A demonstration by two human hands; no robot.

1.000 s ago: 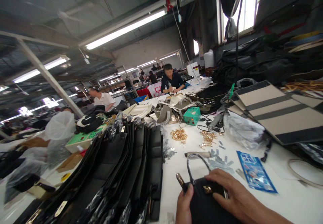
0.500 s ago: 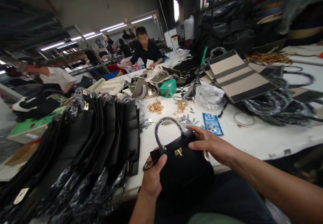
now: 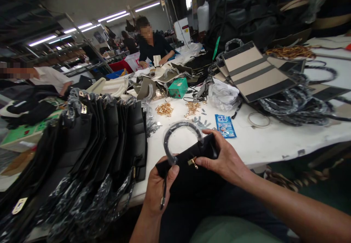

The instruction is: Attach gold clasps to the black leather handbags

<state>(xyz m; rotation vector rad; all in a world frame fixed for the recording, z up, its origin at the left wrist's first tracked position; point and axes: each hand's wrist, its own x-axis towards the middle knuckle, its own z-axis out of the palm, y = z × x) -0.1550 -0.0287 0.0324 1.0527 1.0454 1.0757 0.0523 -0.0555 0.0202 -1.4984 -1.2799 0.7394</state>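
Note:
I hold a small black handbag over my lap at the near edge of the white table. Its looped handle is wrapped in clear plastic and stands up. My left hand grips the bag's left end, thumb on top, with a dark strap hanging between its fingers. My right hand is closed on the bag's upper right, thumb and fingers pinching by the gold clasp.
A row of black bags in plastic stands on the left. On the table lie gold hardware piles, a blue packet, a green box, beige-and-black panels and black cords. Two people work further back.
The view tipped down and the bag came off the table toward my lap. My right hand shifted from the bag's right side to the clasp; a strap now hangs from my left hand.

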